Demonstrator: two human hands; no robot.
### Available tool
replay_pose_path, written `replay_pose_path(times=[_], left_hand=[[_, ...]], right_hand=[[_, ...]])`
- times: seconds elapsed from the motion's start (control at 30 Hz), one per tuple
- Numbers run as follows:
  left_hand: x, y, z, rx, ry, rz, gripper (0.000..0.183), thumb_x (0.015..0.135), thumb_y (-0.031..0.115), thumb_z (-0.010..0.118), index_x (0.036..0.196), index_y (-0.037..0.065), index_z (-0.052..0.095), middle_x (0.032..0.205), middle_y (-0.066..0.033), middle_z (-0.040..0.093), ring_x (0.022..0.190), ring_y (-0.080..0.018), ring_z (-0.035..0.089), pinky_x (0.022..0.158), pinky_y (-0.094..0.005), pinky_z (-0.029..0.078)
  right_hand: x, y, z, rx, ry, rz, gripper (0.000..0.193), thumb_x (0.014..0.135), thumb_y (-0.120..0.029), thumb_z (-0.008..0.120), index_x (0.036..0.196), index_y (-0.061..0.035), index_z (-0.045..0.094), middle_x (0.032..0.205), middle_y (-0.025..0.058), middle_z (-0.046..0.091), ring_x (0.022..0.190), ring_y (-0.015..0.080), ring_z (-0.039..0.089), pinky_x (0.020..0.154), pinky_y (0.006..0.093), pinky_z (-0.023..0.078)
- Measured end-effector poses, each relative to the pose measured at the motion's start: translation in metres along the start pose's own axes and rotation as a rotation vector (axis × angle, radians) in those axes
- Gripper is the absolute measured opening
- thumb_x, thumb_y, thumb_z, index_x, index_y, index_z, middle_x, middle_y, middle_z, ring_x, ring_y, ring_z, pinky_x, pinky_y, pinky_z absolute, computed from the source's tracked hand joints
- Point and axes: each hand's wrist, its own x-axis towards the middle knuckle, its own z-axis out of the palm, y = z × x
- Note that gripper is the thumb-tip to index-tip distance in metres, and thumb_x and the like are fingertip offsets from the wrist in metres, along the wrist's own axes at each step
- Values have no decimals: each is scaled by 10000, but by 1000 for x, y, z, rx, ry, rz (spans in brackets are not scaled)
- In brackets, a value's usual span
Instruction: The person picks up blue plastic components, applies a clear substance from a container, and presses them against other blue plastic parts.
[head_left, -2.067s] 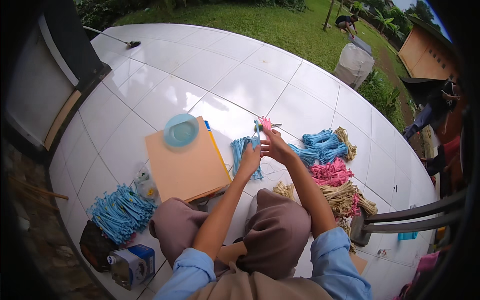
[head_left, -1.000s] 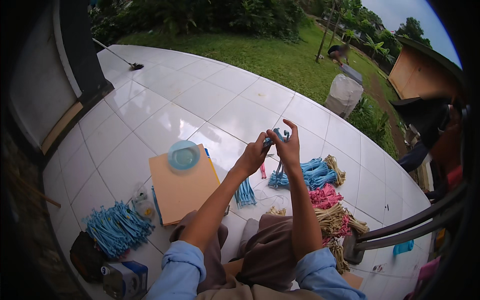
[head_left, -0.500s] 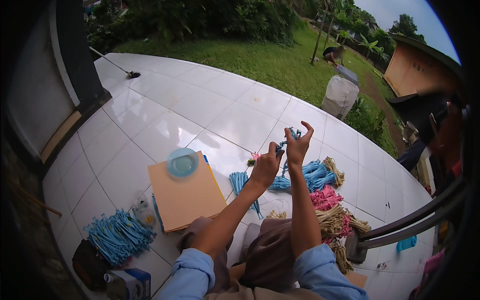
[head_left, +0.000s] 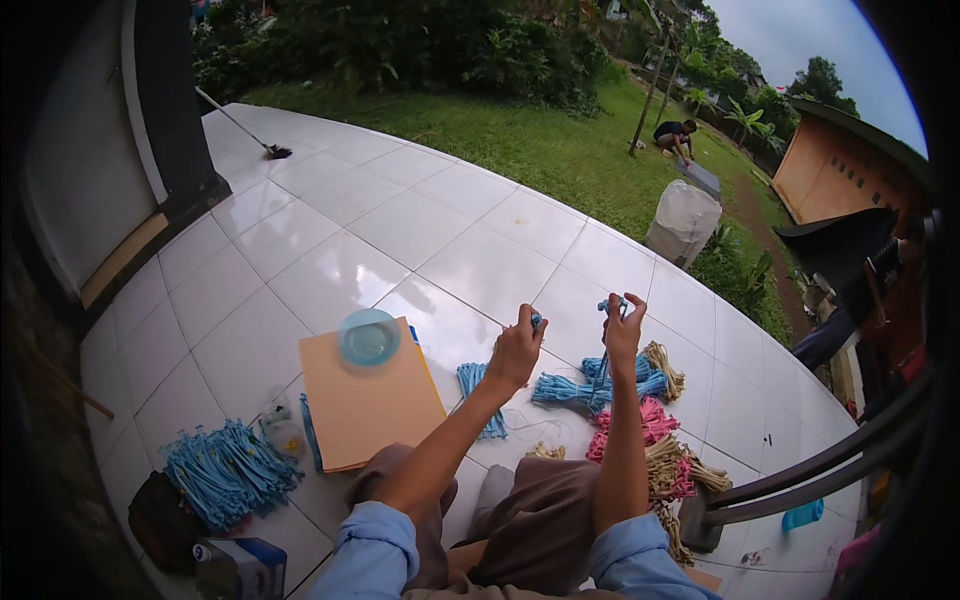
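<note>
My left hand [head_left: 515,352] is closed and raised over the floor, a small bluish tip [head_left: 536,320] showing at its thumb; I cannot make out what it is. To its right my right hand [head_left: 623,330] pinches a blue cord [head_left: 603,368], whose bunched upper part sits at the fingertips while strands hang below. Bundles of blue cords [head_left: 565,390] lie beneath the right hand, with pink cords [head_left: 655,420] and beige cords [head_left: 665,465] nearer me. Another blue bundle [head_left: 485,400] is on the floor below my left hand.
A translucent blue bowl [head_left: 368,338] stands on a tan board [head_left: 370,410] at left. Beyond it lie a heap of blue cords [head_left: 230,475], a dark pouch [head_left: 165,520] and a box [head_left: 240,568]. Dark chair legs [head_left: 790,475] rise at right. A person [head_left: 675,138] crouches on the grass.
My hands, close together at the blue cord before, are now apart. The left has moved slightly left and down; the right has moved down and right, still with blue cord at its fingers.
</note>
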Motion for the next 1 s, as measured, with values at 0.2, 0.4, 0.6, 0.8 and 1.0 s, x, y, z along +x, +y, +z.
replay_pose_path(times=[0.2, 0.4, 0.6, 0.8, 1.0], left_hand=[[-2, -56, 11, 399, 35, -15, 497, 891, 302, 528, 1252, 15, 342, 1067, -231, 546, 946, -351, 573, 795, -385, 472], [2, -17, -23, -447, -403, -258, 494, 915, 368, 488, 1242, 1, 440, 1008, -130, 616, 950, -176, 585, 830, -313, 455], [-15, 22, -63, -323, -443, -176, 348, 882, 256, 579, 1083, -28, 563, 862, -91, 643, 750, -125, 617, 691, -269, 502], [-26, 24, -82, -220, -92, -59, 242, 908, 197, 513, 976, -32, 549, 812, -119, 636, 743, -153, 632, 674, -294, 502], [-40, 6, -107, 70, -60, -74, 196, 880, 191, 470, 905, -1, 439, 723, -179, 524, 684, -337, 532, 640, -379, 426]], right_hand=[[-28, -6, 29, 272, -440, 144, 534, 918, -187, 514, 1299, -112, 147, 703, 45, 510, 566, 120, 495, 503, 243, 425], [-43, -43, 29, 585, -556, 150, 494, 926, -142, 494, 1310, -81, 188, 773, 102, 546, 660, 164, 538, 622, 285, 459], [-48, -71, 33, 840, -397, -38, 514, 909, -120, 509, 1298, -47, 182, 963, 179, 594, 828, 231, 609, 717, 315, 492], [-88, -75, 52, 613, -435, -63, 637, 880, -53, 506, 1366, -39, 96, 1087, 200, 574, 913, 244, 614, 817, 327, 487], [-96, -96, 58, 760, -374, -30, 744, 844, -84, 588, 1374, -39, 67, 855, 90, 591, 763, 166, 609, 748, 313, 510]])
